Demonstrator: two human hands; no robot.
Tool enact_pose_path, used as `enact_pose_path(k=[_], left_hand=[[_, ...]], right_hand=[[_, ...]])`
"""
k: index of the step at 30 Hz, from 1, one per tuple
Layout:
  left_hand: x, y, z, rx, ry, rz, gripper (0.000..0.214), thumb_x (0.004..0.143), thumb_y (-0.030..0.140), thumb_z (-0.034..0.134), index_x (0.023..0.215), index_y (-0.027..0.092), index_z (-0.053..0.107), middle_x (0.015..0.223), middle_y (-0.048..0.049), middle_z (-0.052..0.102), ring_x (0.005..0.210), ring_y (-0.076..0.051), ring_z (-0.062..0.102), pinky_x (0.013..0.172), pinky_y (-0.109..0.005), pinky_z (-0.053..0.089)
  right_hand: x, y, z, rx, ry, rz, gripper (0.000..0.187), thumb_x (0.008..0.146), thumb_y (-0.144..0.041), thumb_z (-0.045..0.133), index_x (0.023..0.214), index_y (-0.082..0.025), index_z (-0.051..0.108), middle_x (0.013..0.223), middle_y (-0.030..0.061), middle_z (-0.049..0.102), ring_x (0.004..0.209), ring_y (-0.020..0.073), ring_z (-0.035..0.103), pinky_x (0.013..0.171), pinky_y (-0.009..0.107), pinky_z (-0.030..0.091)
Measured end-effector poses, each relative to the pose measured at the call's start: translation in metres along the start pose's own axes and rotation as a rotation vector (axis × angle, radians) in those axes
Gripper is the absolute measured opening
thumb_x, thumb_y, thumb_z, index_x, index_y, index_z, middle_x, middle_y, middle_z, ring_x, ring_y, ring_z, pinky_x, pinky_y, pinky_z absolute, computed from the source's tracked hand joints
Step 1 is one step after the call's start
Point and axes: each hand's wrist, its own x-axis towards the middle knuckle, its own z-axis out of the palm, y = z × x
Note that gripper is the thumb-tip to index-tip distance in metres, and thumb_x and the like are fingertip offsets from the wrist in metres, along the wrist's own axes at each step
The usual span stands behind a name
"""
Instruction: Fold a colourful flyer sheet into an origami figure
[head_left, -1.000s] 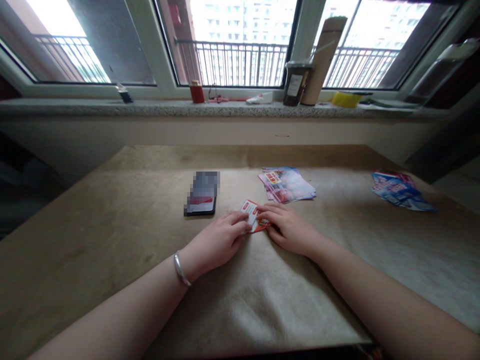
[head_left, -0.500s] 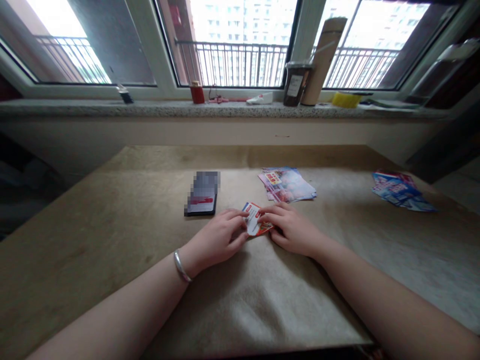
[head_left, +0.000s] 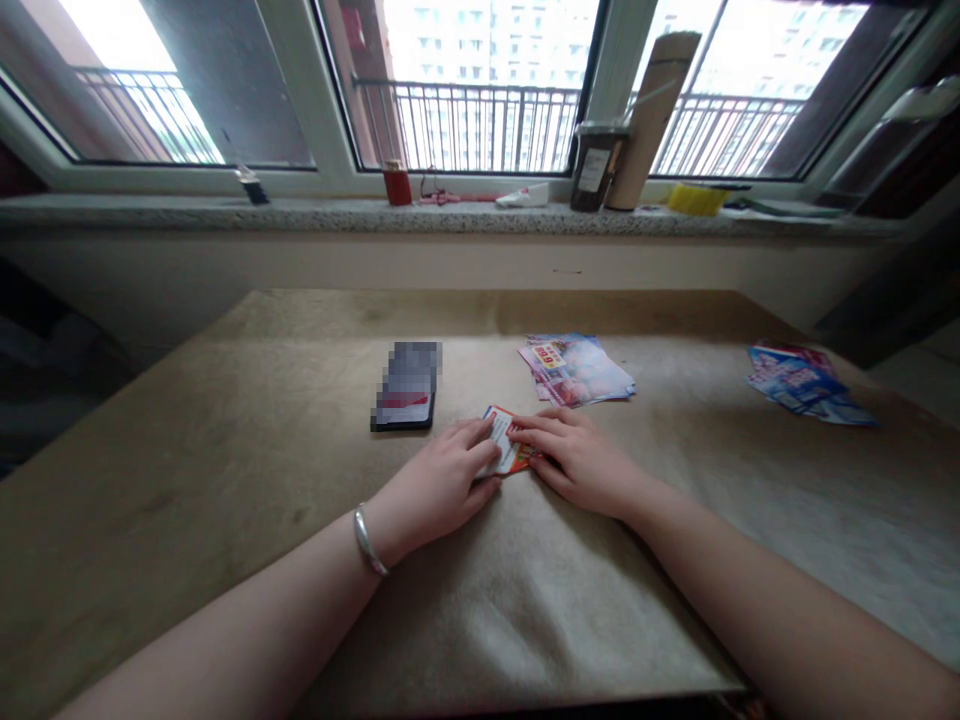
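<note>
A small folded paper flyer, white with orange, red and blue print, lies on the table between my hands. My left hand, a silver bangle at its wrist, holds the flyer's left side, fingers pressed on top and thumb by the near edge. From the other side my right hand grips it, fingertips on its upper face and thumb low at the right edge. Fingers cover part of the print. Just beyond the flyer lies a pile of pink and blue flyers. Left of that is a phone, its screen blurred out.
More blue and red flyers lie at the right of the tan-covered table. On the windowsill stand a red container, a dark lidded cup, a tall brown tube and a yellow item.
My left fingers have moved further over the flyer and now press on its left part. My right fingertips have slid slightly left across it. The other items keep their places.
</note>
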Motion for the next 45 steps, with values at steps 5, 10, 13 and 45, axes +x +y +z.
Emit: enact_pose_path(k=[5, 10, 13, 45], left_hand=[[0.001, -0.003, 0.001, -0.055, 0.0, -0.01, 0.02, 0.086, 0.026, 0.054, 0.103, 0.017, 0.057, 0.136, -0.0132, 0.048, 0.128, -0.026, 0.042, 0.107, -0.044, 0.038], [0.0, -0.003, 0.0, -0.099, -0.045, -0.08, 0.042, 0.088, 0.035, 0.052, 0.126, 0.016, 0.05, 0.141, -0.0136, 0.043, 0.131, -0.026, 0.039, 0.111, -0.044, 0.033], [-0.001, -0.002, 0.0, -0.109, -0.064, -0.135, 0.05, 0.086, 0.035, 0.054, 0.132, 0.016, 0.045, 0.145, -0.0134, 0.037, 0.135, -0.027, 0.033, 0.113, -0.045, 0.029], [-0.003, 0.001, -0.012, -0.034, -0.125, 0.118, 0.035, 0.093, 0.033, 0.047, 0.124, 0.021, 0.055, 0.133, -0.0049, 0.054, 0.123, -0.022, 0.046, 0.109, -0.041, 0.031]], right_hand=[[0.002, -0.002, 0.002, 0.02, 0.023, -0.019, 0.036, 0.087, -0.017, 0.049, 0.121, -0.017, 0.06, 0.129, 0.007, 0.059, 0.112, 0.0235, 0.049, 0.1, 0.043, 0.042], [0.002, 0.004, 0.003, 0.099, 0.05, 0.031, 0.031, 0.084, -0.012, 0.048, 0.11, -0.019, 0.065, 0.121, 0.0072, 0.063, 0.11, 0.0214, 0.052, 0.099, 0.04, 0.042], [0.0, 0.011, 0.005, 0.165, 0.108, 0.145, 0.03, 0.082, -0.016, 0.053, 0.111, -0.017, 0.062, 0.119, 0.0101, 0.062, 0.109, 0.022, 0.054, 0.097, 0.04, 0.043], [-0.012, 0.038, -0.032, 0.329, -0.196, -0.013, 0.02, 0.089, -0.024, 0.051, 0.081, -0.019, 0.069, 0.09, 0.0058, 0.069, 0.085, 0.0174, 0.061, 0.083, 0.035, 0.048]])
